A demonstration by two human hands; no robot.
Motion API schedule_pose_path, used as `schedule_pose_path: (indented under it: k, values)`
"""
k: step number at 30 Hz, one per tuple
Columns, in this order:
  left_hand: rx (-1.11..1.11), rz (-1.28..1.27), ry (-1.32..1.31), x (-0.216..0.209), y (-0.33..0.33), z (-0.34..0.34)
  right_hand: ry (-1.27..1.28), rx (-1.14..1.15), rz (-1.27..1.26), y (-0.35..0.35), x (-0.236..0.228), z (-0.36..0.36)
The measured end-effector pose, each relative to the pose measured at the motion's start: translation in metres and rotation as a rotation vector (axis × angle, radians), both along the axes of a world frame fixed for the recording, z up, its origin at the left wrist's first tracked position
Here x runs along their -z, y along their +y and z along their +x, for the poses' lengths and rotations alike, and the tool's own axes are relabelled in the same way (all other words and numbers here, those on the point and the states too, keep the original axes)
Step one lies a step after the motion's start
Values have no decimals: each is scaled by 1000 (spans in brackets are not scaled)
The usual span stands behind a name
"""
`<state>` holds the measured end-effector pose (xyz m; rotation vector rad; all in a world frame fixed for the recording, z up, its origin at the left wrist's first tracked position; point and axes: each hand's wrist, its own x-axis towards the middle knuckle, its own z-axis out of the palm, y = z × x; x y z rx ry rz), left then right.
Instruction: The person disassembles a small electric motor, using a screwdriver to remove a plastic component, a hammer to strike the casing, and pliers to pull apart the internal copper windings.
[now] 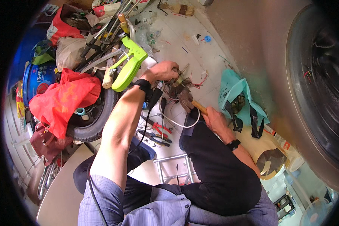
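Observation:
My right hand (217,122) is wrapped round the wooden handle of a hammer (198,107). The hammer's rusty head (185,101) is beside a small dirty metal assembly (180,85) on the floor, with thin red wires (199,81) around it. At the top of that assembly, the bent fingers of my left hand (162,71) close on a metal part (181,78); its exact kind does not show. Close to my left wrist lies a lime-green saw handle (131,64). Between my feet are red-handled pliers (160,127) and blue-handled pliers (156,139).
A tyre (108,119) under a red plastic bag (69,96) stands left, beside a blue drum (41,77). Long tools (101,35) lean at upper left. A turquoise bag (229,84) sits right of the hammer. A large round metal vessel (290,56) borders the right. Cables cross near my legs.

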<state>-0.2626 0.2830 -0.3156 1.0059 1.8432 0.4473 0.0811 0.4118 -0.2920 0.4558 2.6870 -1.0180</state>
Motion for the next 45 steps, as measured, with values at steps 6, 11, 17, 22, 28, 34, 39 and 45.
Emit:
schedule_pose_path:
  k: [6,11,17,22,28,34,39,45]
  values:
    - [-46,100,-18,7,-23,2,-35,185,-169,-4,-17,17]
    - [-19,184,104,4,-37,9,-142,369,-229,-9,-8,25]
    - [-68,169,116,-5,-50,21,-148,486,-348,-14,-5,16]
    - [-176,72,92,-5,-60,35,-72,490,-338,-18,-6,3]
    - [-225,188,111,-4,-77,55,-133,507,-378,-13,0,5]
    - [-317,427,340,8,-108,92,-71,430,-345,-15,-7,3]
    - [-368,448,408,12,-114,110,-79,329,-326,-14,-17,-1]
    - [-376,314,458,14,-117,124,-110,285,-279,-11,-22,-5]
